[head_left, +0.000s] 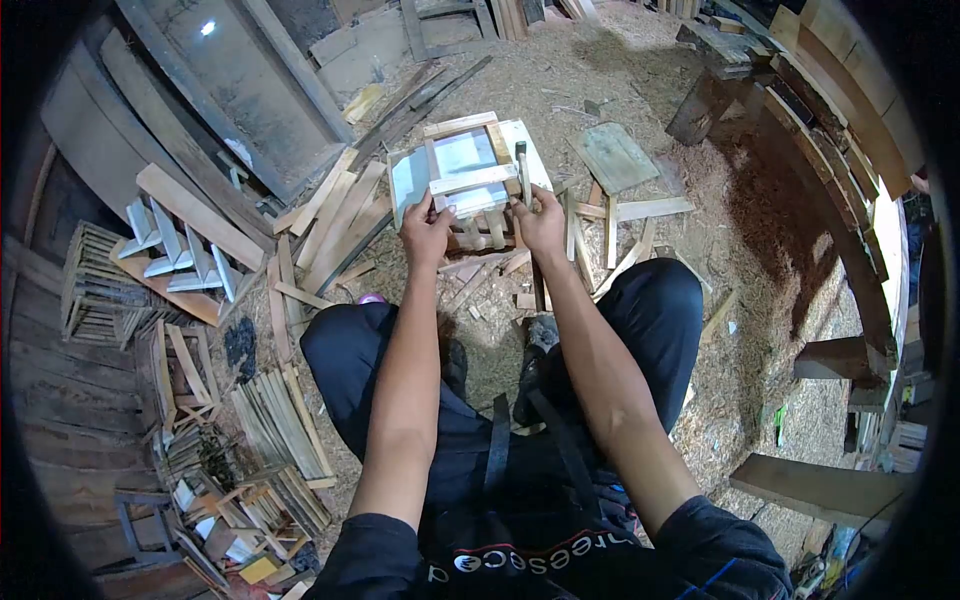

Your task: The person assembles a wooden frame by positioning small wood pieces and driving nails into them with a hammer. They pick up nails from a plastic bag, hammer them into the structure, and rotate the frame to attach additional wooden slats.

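A small rectangular wooden frame (472, 181) lies over a pale board (405, 178) in front of my knees. My left hand (427, 236) is closed at its near left corner, with the thumb on the near side. On the near right corner, my right hand (540, 222) has its fingers bent around the wood. A hammer (523, 165) runs lengthwise beside the frame, its upper end past the right hand and its handle passing beneath that hand; I cannot tell whether the palm grips it. Short wood pieces (485, 238) sit under the near edge of the frame.
Wood strips (335, 215) and a flat panel (613, 157) lie on the shaving-covered floor (600, 75). White-edged wooden pieces (180, 250) and stacked slats (283, 420) stand at left. Large boards lean at upper left. A long timber bench (825, 150) borders the right.
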The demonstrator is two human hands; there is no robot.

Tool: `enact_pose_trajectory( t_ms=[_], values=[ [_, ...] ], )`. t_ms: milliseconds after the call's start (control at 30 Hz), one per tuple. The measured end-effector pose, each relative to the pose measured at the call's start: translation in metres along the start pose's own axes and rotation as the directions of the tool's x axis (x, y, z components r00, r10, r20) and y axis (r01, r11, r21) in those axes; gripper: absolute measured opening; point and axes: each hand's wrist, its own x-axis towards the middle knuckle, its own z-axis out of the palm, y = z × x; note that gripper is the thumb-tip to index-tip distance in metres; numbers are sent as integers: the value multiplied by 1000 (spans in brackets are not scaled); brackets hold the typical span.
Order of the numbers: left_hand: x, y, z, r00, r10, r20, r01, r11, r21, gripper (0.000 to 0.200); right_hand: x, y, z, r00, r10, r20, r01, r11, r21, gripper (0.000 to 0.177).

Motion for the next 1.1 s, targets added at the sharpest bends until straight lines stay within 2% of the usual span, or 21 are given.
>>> enact_pose_trajectory(
  t_ms=[133,200,433,500,533,600,633,667,733,767,800,833,867,900,933,1000,1067,1100],
  values=[
    [-3,7,0,1000,-5,-16,5,1000,-8,55,0,1,0,1000,10,4,-10,1000,22,39],
    [-4,10,0,996,65,-57,-67,998,-20,57,-1,0,0,1000,2,1,-2,1000,26,39],
    [-1,2,0,999,39,-25,-38,998,45,57,2,5,4,999,36,9,-36,998,56,39],
    [1,4,3,1000,13,-2,-13,978,-209,54,3,8,5,998,57,15,-58,995,75,39],
    [1,10,2,1000,18,0,-18,977,-212,54,3,7,4,999,41,0,-41,997,63,39],
    [-1,19,1,991,-111,-71,87,957,-277,49,2,5,3,1000,21,-22,-20,999,50,39],
    [4,14,5,986,-61,-152,10,950,-312,44,1,3,3,999,21,-38,-19,998,54,38],
    [5,13,6,987,-56,-152,5,949,-315,44,1,2,3,998,22,-52,-19,998,60,38],
    [2,31,-3,996,-88,-1,87,991,-100,44,2,-5,3,998,51,-23,-49,995,91,37],
    [8,17,2,1000,10,24,-6,988,-157,45,2,-8,4,998,56,-23,-55,996,72,37],
    [12,4,5,1000,15,20,-12,988,-156,45,3,-13,4,998,60,-24,-59,997,54,37],
    [15,-3,8,1000,-14,10,15,981,-195,46,6,-6,8,990,142,25,-144,983,114,35],
    [19,-9,10,999,-42,1,41,971,-236,47,7,1,11,991,135,24,-137,984,118,35],
    [9,32,0,976,-214,50,218,917,-334,51,8,12,16,982,180,50,-187,961,203,34],
    [7,38,-4,978,-204,44,207,918,-338,51,10,16,17,972,221,81,-235,929,285,33],
    [8,49,-9,991,-125,55,137,882,-450,51,9,8,13,977,186,106,-211,922,325,33],
    [12,62,-14,986,-157,58,166,866,-472,57,11,5,13,991,91,102,-125,905,408,34],
    [14,67,-15,994,-87,74,114,789,-604,56,14,5,13,998,36,47,-49,949,310,36]
  ],
)
